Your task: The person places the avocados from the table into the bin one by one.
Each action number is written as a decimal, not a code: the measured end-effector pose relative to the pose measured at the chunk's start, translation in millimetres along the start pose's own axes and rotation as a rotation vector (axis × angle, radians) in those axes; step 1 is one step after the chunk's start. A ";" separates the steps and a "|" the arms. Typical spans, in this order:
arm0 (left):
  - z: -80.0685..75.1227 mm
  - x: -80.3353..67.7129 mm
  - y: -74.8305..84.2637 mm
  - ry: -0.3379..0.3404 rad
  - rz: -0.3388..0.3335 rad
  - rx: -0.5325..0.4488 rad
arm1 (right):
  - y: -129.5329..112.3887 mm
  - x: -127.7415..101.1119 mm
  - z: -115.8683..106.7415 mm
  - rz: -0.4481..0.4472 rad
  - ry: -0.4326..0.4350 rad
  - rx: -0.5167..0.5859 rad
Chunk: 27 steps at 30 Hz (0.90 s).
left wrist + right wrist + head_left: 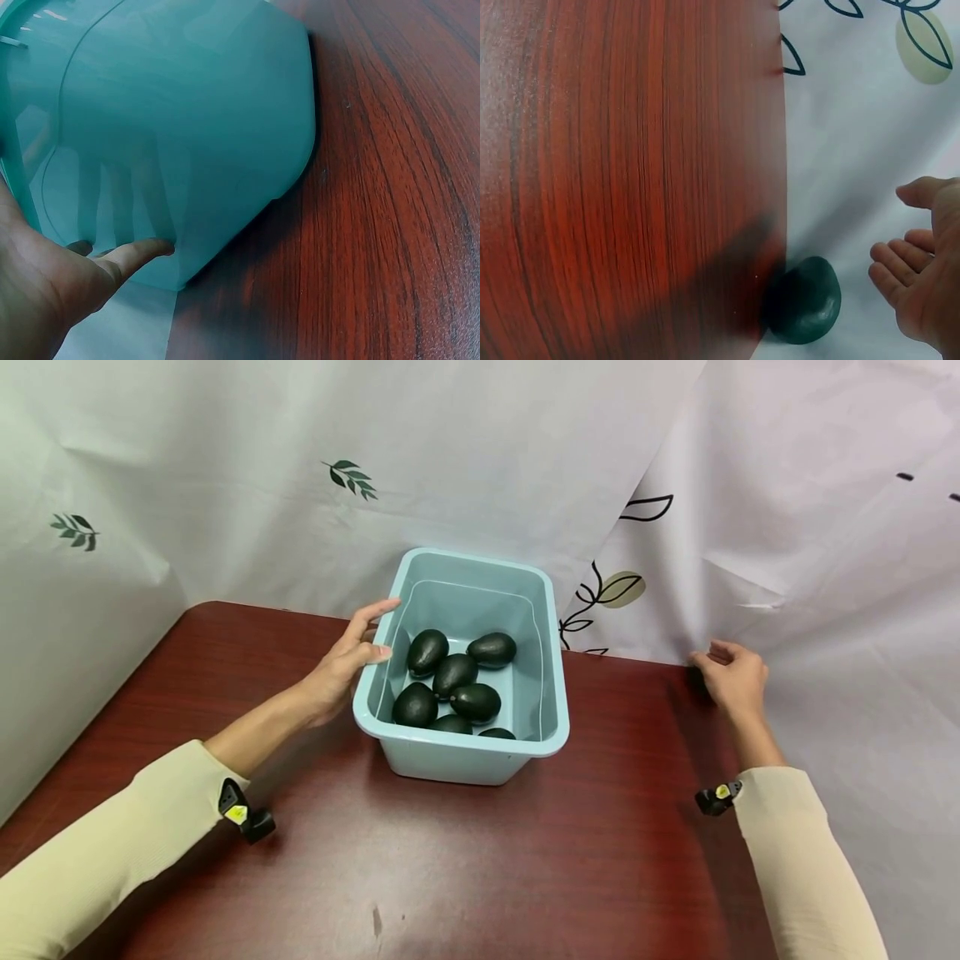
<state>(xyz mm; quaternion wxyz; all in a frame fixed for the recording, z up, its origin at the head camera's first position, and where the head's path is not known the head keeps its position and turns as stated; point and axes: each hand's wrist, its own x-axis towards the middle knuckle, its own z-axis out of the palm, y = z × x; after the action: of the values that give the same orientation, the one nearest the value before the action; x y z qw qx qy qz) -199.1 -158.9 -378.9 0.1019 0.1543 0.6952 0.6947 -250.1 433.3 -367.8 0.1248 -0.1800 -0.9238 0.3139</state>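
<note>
My left hand (pixel 335 677) is at the left side of a light blue plastic bin (pixel 450 758). Its thumb and index fingertips overlap the rim, while straight fingers (pixel 142 253) meet the outer wall in the left wrist view. Several dark green avocados (pixel 454 675) lie in the bin. Over the table's far right corner is my right hand (pixel 738 678), fingers loosely bent and nothing in them. A dark green avocado (pixel 806 301) sits just beyond those fingers at the table's edge, apart from them in the right wrist view; the head view shows it mostly hidden.
Everything stands on a dark red wood-grain table (pixel 465 868). White cloth (pixel 487 452) with printed leaves hangs along its back and right edges. Cream sleeves (pixel 142 827) cover both forearms, and a small black wrist camera (pixel 246 812) is worn at each cuff.
</note>
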 end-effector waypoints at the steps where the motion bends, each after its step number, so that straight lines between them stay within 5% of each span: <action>1: -0.1 -0.1 -0.1 0.000 0.000 0.001 | 0.3 -0.1 -0.8 0.006 -0.010 -0.006; 27: 0.0 -1.1 0.6 -0.001 -0.012 0.007 | 35.0 0.8 -2.0 0.059 -0.014 -0.085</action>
<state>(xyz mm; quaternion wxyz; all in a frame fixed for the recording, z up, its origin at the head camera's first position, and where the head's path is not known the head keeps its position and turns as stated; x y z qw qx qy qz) -198.0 -159.3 -378.4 0.1059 0.1509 0.6983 0.6917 -241.2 460.5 -388.0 0.1012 -0.2103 -0.9314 0.2793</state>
